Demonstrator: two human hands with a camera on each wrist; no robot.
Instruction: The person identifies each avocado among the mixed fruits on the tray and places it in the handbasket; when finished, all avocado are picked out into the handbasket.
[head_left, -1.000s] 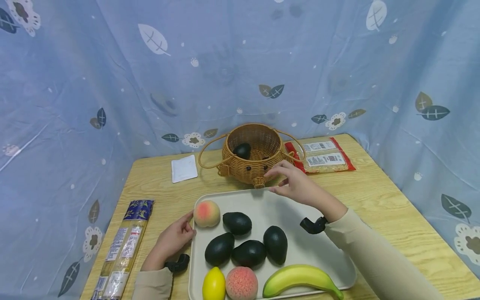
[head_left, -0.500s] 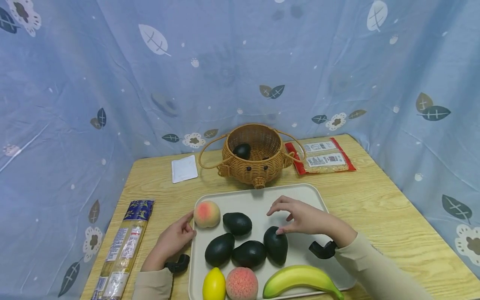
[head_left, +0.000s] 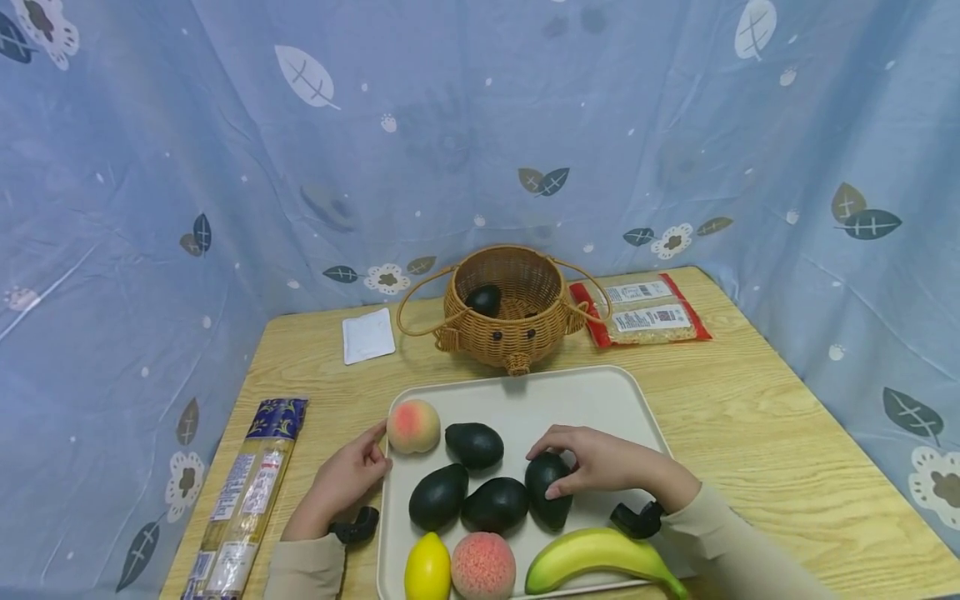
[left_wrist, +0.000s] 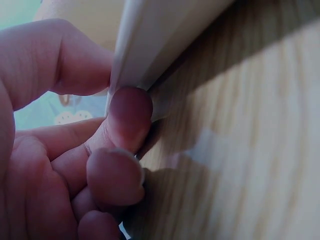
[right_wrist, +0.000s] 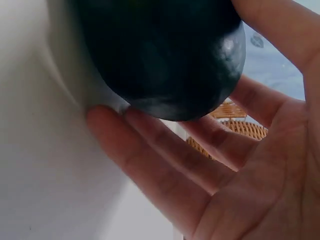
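Right hand (head_left: 596, 461) curled, left hand (head_left: 348, 477) seemingly pinching

A homey spot, walled in by blue cloth (head_left: 450, 50)

The cloth, with its printed leaves (head_left: 306, 77) and flowers (head_left: 672, 242), hangs behind my wood table (head_left: 757, 408) and down both sides. It looks a bit like a kitchen to me: I have a tray (head_left: 585, 400) with avocados (head_left: 544, 508), peaches (head_left: 483, 567), a lemon (head_left: 427, 568) and a banana (head_left: 596, 550) on it, a long bag (head_left: 246, 500) over on my left, and a red-edged bag (head_left: 648, 317) at the back. There is a cute animal basket (head_left: 474, 337) too. The cloth hides what is behind it, so I can't tell if I am in a real home or somewhere else.
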